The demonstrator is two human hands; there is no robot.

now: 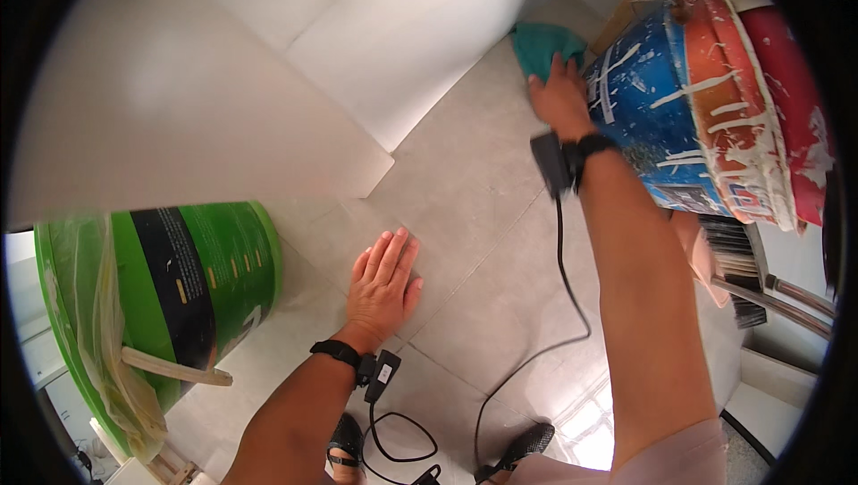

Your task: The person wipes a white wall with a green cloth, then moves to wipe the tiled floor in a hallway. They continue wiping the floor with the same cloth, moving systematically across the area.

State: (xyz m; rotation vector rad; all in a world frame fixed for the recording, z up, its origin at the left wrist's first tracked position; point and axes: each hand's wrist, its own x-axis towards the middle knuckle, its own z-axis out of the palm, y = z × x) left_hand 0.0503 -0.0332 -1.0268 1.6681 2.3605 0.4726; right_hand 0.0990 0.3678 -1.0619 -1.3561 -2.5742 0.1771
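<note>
My right hand (562, 93) reaches far forward at the upper right and presses on a folded teal cloth (544, 42), which lies on the tiled floor at the foot of a white wall panel. The fingertips rest over the cloth's near edge; whether they pinch it cannot be told. Flat on the grey floor tiles (462, 217) near the middle lies my left hand (383, 284), palm down, holding nothing, its thumb slightly apart. Each wrist bears a black strap with a small cabled device.
A paint-splattered blue and orange bucket (650, 96) stands close beside my right forearm. Beyond it are a broom (734, 264) and metal tubes. At left is a green bucket (234, 270) draped with plastic film. A white panel's corner (379, 166) juts over the floor; black cables trail near my shoes.
</note>
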